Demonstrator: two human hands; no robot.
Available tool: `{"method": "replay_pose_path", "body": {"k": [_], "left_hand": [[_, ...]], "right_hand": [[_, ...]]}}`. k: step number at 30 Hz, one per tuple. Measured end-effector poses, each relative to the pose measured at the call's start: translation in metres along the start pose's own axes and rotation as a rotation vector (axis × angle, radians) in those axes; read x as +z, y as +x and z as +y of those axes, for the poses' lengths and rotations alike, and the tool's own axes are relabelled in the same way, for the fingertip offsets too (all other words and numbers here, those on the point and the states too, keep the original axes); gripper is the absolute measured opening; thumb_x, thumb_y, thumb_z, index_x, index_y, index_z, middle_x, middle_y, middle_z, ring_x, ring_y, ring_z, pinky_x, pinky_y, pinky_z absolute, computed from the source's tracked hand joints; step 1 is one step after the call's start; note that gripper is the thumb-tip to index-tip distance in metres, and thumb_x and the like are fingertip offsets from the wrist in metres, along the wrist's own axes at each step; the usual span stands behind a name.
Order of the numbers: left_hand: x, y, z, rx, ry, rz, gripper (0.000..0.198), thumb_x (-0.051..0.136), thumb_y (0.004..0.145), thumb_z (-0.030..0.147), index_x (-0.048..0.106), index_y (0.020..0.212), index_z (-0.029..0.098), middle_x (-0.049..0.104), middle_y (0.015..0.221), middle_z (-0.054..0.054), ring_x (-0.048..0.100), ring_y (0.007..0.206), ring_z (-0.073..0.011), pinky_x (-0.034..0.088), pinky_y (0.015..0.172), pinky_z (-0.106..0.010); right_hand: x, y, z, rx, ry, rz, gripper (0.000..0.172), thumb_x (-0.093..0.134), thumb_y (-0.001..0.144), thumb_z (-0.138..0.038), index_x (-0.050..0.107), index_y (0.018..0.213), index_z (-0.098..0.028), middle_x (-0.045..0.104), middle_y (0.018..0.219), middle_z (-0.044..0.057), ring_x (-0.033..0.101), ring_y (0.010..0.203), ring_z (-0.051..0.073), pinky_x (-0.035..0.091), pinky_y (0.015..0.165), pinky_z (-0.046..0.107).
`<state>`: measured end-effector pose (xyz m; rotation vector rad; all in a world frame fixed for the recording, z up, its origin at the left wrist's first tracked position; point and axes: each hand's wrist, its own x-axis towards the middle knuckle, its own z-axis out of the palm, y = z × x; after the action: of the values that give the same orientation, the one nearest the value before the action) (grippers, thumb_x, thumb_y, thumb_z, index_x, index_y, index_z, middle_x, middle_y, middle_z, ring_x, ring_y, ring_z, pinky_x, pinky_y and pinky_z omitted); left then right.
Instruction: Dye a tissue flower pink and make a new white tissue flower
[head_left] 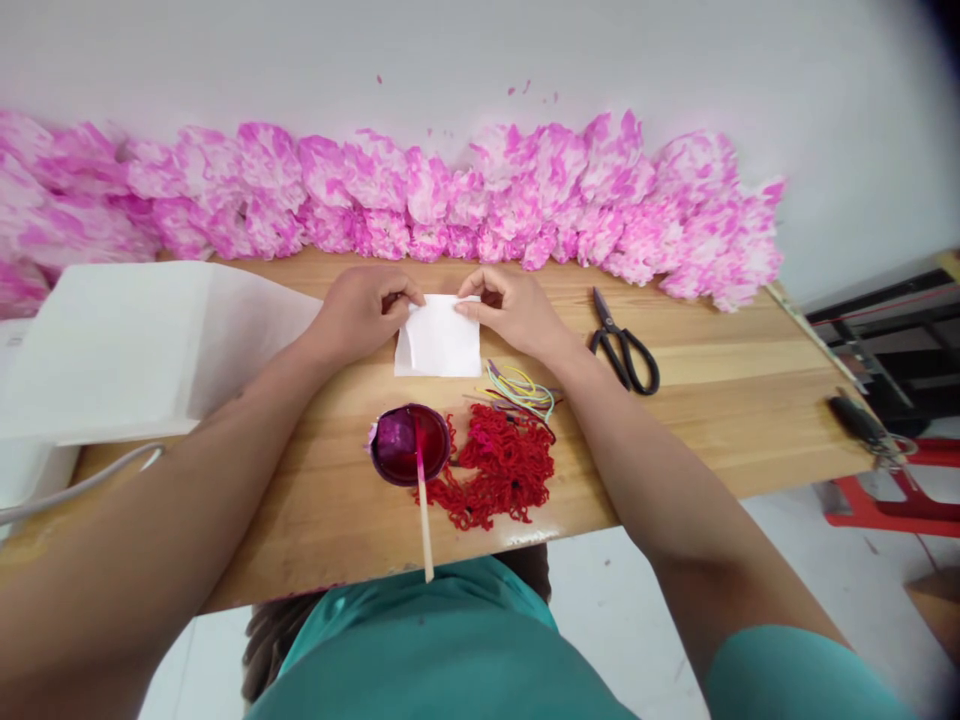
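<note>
Both forearms reach forward over the wooden table (720, 400), slanting inward, wrists bent so the hands face each other. On a clock centred on the small white sheet (441, 345), twelve toward the wall, the left hand (373, 308) sits at ten and the right hand (516, 308) at two. Each thumb and index finger pinch the sheet's far edge near its corner, the other fingers curled. The sheet spreads from the fingertips toward six, between the hands. Just beyond its near edge, the dye cup (374, 458) stands near half past six, red yarn (514, 465) lies at five, and scissors (626, 350) at three.
</note>
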<state>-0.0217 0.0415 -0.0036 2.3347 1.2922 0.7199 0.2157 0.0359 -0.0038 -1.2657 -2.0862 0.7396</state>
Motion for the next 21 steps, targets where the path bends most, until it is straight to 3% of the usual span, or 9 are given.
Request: {"method": "replay_pose_path", "body": {"k": [5, 12, 21], "left_hand": [[-0.002, 0.0, 0.002, -0.012, 0.056, 0.0, 0.031, 0.046, 0.086, 0.022, 0.073, 0.101, 0.017, 0.072, 0.081, -0.004, 0.057, 0.066, -0.0163, 0.041, 0.064, -0.03], [-0.002, 0.001, 0.01, 0.137, 0.226, -0.018, 0.036, 0.051, 0.096, 0.04, 0.068, 0.122, 0.022, 0.072, 0.116, -0.01, 0.062, 0.108, -0.0273, 0.044, 0.093, -0.039], [-0.001, 0.003, 0.011, 0.209, 0.35, -0.035, 0.037, 0.044, 0.101, 0.041, 0.075, 0.1, 0.02, 0.075, 0.097, -0.009, 0.062, 0.099, -0.0279, 0.043, 0.091, -0.045]], "right_hand": [[0.001, -0.001, -0.005, -0.009, -0.064, -0.004, 0.028, 0.061, 0.088, -0.03, 0.074, 0.111, -0.018, 0.078, 0.102, 0.007, 0.066, 0.089, 0.021, 0.046, 0.081, 0.033], [0.004, -0.002, -0.012, -0.037, -0.093, 0.041, 0.025, 0.057, 0.09, -0.029, 0.079, 0.095, -0.018, 0.078, 0.091, 0.005, 0.065, 0.078, 0.017, 0.044, 0.074, 0.03], [0.007, -0.003, -0.01, -0.095, -0.05, 0.062, 0.023, 0.058, 0.091, -0.03, 0.077, 0.093, -0.017, 0.077, 0.09, 0.004, 0.064, 0.078, 0.017, 0.044, 0.075, 0.03]]}}
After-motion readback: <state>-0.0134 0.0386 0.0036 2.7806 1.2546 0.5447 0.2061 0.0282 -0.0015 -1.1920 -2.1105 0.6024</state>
